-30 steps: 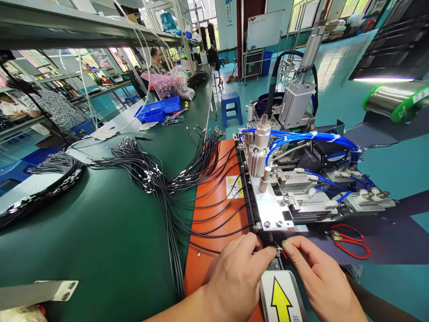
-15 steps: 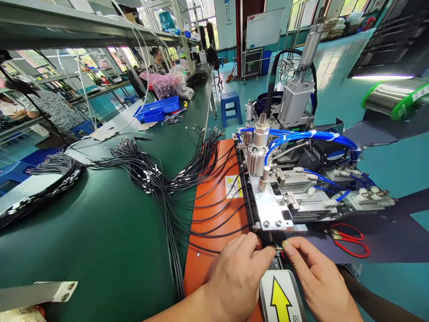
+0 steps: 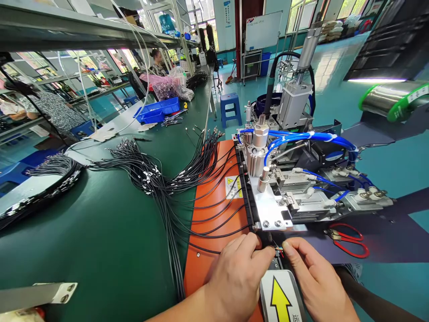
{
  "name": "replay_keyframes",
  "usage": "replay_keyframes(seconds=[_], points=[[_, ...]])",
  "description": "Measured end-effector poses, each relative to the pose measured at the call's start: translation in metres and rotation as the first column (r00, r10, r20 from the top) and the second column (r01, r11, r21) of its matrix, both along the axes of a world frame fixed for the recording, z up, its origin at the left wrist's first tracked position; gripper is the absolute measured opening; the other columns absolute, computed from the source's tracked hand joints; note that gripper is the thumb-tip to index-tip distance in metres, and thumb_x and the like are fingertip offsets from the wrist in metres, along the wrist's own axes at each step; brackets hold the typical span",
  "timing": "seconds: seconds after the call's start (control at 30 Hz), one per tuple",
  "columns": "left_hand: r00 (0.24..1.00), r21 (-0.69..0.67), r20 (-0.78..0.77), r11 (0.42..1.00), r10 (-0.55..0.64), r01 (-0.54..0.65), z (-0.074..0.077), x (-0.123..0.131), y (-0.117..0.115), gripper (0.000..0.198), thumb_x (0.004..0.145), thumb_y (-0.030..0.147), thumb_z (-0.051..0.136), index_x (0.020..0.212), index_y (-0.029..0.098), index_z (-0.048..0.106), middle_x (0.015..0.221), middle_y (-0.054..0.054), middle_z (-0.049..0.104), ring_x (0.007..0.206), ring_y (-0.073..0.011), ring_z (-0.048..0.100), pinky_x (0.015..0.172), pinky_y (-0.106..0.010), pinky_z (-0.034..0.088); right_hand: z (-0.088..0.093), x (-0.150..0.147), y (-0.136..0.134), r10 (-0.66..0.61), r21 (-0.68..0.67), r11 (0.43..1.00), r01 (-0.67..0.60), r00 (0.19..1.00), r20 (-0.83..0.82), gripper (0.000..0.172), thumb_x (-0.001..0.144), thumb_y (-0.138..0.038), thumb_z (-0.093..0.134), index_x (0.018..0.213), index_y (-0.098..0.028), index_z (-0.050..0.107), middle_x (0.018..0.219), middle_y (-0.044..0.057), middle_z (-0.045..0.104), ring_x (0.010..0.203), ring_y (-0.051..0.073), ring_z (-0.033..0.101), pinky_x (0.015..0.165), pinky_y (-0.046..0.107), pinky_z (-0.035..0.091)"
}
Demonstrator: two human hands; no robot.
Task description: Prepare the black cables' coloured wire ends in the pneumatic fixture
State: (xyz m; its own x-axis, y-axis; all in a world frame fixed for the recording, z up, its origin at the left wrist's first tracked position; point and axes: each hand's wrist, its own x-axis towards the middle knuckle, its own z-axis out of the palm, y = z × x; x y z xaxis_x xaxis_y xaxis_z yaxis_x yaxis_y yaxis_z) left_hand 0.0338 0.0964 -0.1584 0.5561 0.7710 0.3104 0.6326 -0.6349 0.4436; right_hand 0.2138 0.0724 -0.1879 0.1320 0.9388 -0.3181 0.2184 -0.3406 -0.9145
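Note:
My left hand (image 3: pixel 236 275) is closed in a pinch on a thin black cable (image 3: pixel 204 249), pressing its end down at the near end of the black fixture strip (image 3: pixel 247 188). My right hand (image 3: pixel 317 279) pinches the cable's small coloured wire ends (image 3: pixel 279 250) just right of the left thumb. Both hands rest on the orange plate (image 3: pixel 209 210), below the metal pneumatic machine (image 3: pixel 288 179) with blue hoses. A label with a yellow arrow (image 3: pixel 280 297) lies between my wrists.
Several black cables (image 3: pixel 150 174) fan across the green bench (image 3: pixel 100 232) onto the orange plate. Red-handled scissors (image 3: pixel 348 239) lie right of the machine. A blue tray (image 3: pixel 157 109) sits farther along the bench, where another person (image 3: pixel 157 62) is seated. A blue stool (image 3: pixel 231 107) stands in the aisle.
My hands stay pinched at the same spot on the fixture. Only the camera shifts slightly.

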Motion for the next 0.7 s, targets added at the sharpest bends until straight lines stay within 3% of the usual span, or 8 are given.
replay_keyframes(seconds=[0.27, 0.4, 0.57, 0.7], points=[[1.000, 0.021, -0.015, 1.000, -0.006, 0.006, -0.001, 0.000, 0.001, 0.025, 0.090, 0.011, 0.053, 0.111, 0.017, 0.066, 0.089, -0.008, 0.057, 0.077, -0.0210, 0.056, 0.065, -0.032, 0.050, -0.022, 0.009, 0.003, 0.118, -0.017, 0.993, -0.117, 0.993, 0.019, 0.040, 0.099, -0.061, 0.043, 0.098, -0.023, 0.056, 0.079, 0.000, 0.058, 0.072, 0.017, 0.054, 0.064, 0.024, 0.047], [0.999, 0.018, -0.036, 1.000, -0.007, 0.008, -0.002, 0.000, 0.001, 0.024, 0.088, 0.011, 0.054, 0.107, 0.017, 0.067, 0.088, -0.008, 0.054, 0.078, -0.0210, 0.055, 0.065, -0.032, 0.050, -0.027, 0.009, 0.004, 0.099, 0.009, 0.995, -0.099, 0.994, -0.043, 0.042, 0.098, -0.062, 0.046, 0.099, -0.022, 0.059, 0.077, 0.000, 0.058, 0.070, 0.017, 0.054, 0.064, 0.025, 0.048], [1.000, 0.029, -0.016, 1.000, -0.008, 0.008, -0.004, 0.000, 0.001, 0.019, 0.093, 0.015, 0.052, 0.105, 0.017, 0.067, 0.088, -0.008, 0.054, 0.080, -0.0193, 0.054, 0.068, -0.029, 0.051, -0.021, 0.015, -0.003, 0.034, -0.078, 0.996, -0.046, 0.988, -0.149, 0.048, 0.094, -0.065, 0.052, 0.112, -0.021, 0.064, 0.077, 0.001, 0.063, 0.068, 0.018, 0.058, 0.060, 0.025, 0.050], [1.000, 0.034, -0.028, 0.999, 0.012, -0.011, -0.004, 0.001, 0.000, 0.020, 0.096, 0.016, 0.051, 0.106, 0.018, 0.067, 0.088, -0.008, 0.054, 0.080, -0.0189, 0.054, 0.069, -0.029, 0.052, -0.014, 0.019, -0.010, 0.062, -0.132, 0.985, -0.108, 0.948, -0.313, 0.049, 0.090, -0.063, 0.061, 0.114, -0.021, 0.066, 0.101, 0.005, 0.071, 0.090, 0.022, 0.065, 0.081, 0.027, 0.056]])
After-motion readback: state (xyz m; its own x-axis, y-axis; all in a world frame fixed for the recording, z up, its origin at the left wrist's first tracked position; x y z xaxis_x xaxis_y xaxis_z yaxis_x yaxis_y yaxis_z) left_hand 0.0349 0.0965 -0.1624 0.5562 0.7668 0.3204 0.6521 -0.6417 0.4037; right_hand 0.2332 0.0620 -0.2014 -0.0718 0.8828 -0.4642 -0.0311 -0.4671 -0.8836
